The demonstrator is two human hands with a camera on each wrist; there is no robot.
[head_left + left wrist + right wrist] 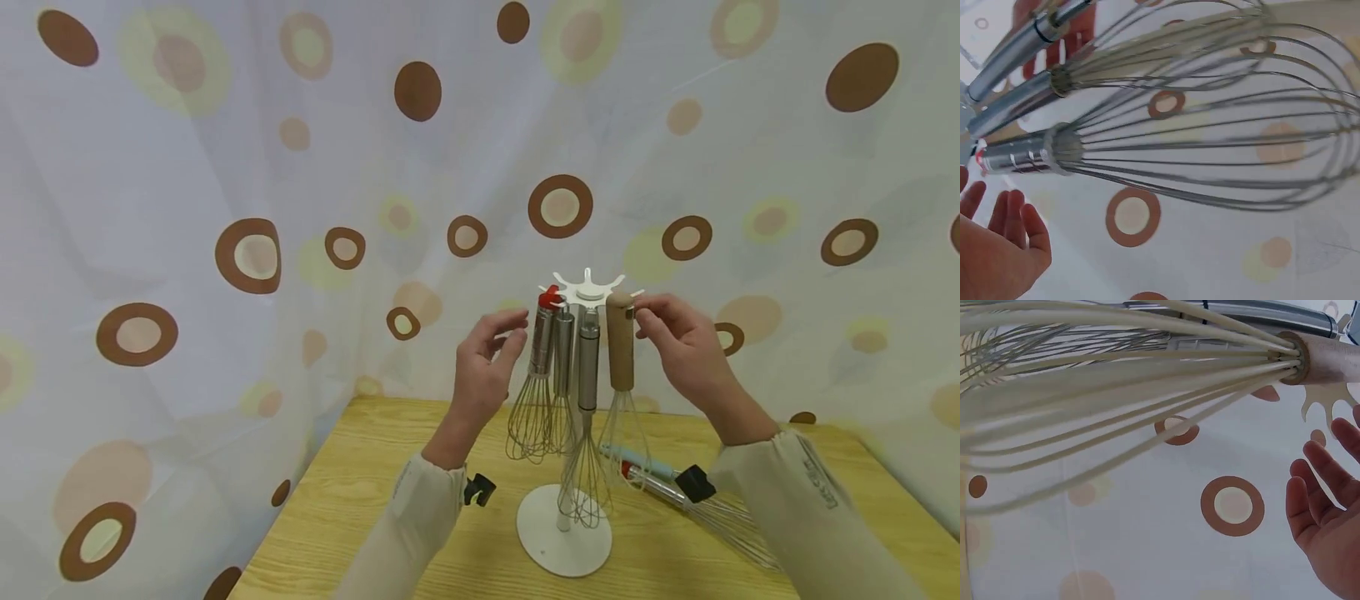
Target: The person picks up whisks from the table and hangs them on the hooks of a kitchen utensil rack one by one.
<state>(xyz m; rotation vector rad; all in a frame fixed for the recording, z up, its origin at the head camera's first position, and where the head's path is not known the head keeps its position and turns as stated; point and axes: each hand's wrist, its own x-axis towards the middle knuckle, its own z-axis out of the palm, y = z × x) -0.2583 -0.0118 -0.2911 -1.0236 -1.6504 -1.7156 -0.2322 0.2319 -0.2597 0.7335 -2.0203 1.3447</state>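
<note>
A white stand with a round base (551, 550) and a notched top holder (588, 292) carries several hanging whisks. At its left hangs a red-topped steel whisk (542, 342). Two plain steel whisks, one of them a steel-handled whisk (588, 367) in front, hang beside it. On the right is a whisk with a wooden handle (621, 350) and pale wires. My left hand (483, 367) is just left of the red-topped whisk, fingers loosely bent and holding nothing. My right hand (686, 350) has its fingertips close beside the wooden handle's top; whether they touch it is unclear.
On the wooden table (337, 500), right of the stand, lie a whisk with a light-blue handle (652, 463) and a steel whisk with a red end (667, 492), partly behind my right sleeve. A dotted curtain (480, 150) hangs behind and at the sides.
</note>
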